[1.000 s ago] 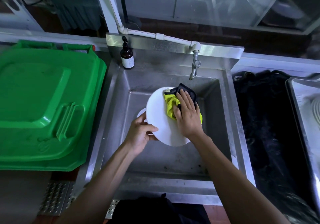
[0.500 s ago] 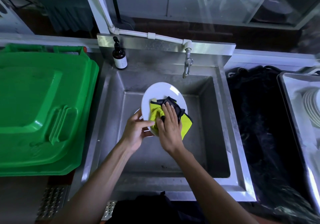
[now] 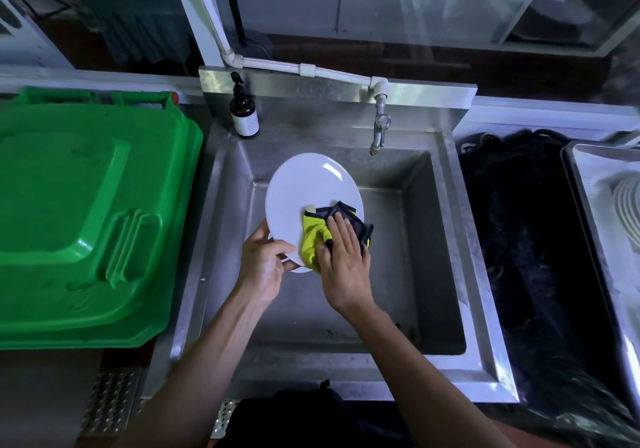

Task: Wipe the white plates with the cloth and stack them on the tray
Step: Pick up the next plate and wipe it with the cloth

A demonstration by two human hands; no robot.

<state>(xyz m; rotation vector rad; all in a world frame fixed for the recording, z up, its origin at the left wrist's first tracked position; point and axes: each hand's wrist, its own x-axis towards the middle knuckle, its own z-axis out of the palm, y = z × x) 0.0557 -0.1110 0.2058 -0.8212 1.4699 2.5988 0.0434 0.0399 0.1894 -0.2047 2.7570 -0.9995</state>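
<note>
Over the steel sink [image 3: 446, 247] I hold a white plate [image 3: 308, 191] tilted up. My left hand [image 3: 263, 267] grips its lower left rim, thumb on the face. My right hand [image 3: 343, 264] presses a yellow and dark cloth [image 3: 313, 240] against the plate's lower right part, with the fingers laid straight over the cloth. A second white plate edge shows just under my left hand. At the far right, a metal tray [image 3: 588, 205] holds a stack of white plates [image 3: 627, 198].
A green bin lid [image 3: 79, 222] fills the left side. A brown pump bottle [image 3: 244, 115] stands on the sink's back left corner, and a tap [image 3: 379, 125] hangs over the basin. A dark mass [image 3: 519, 240] lies between sink and tray.
The cloth and my right hand have slid from the plate's upper right to its lower part. The plate now faces me more openly, and the view has shifted slightly.
</note>
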